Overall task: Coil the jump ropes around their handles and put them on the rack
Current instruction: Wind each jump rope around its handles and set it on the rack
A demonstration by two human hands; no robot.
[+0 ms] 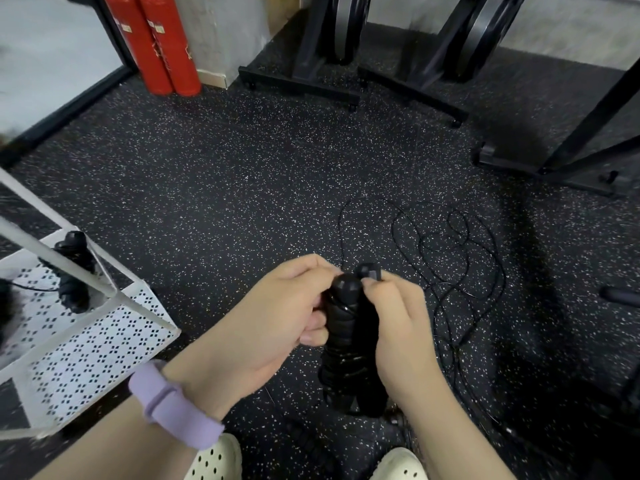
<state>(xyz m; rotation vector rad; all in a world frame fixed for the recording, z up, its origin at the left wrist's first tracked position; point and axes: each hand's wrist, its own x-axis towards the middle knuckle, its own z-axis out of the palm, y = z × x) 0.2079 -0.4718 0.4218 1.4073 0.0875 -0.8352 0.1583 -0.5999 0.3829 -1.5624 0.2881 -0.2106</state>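
Left hand [277, 317]: curled round the black handles [349, 341], fingers on the left side.
Right hand [398, 327]: curled round the same handles from the right, thumb and finger pinching near the top.
Handles: held upright between both hands, above the floor [214, 174], thin rope [346, 358] wound round them.
Loose rope [446, 251]: black, in a tangle on the floor, just past the hands.
Rack [104, 341]: white with small holes, down on the left.
Coiled rope [71, 271]: black, lying in the rack.
Band [173, 403]: purple, on the left wrist.

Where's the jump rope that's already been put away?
It lies on the white rack at lower left: a coiled jump rope, left of both hands.
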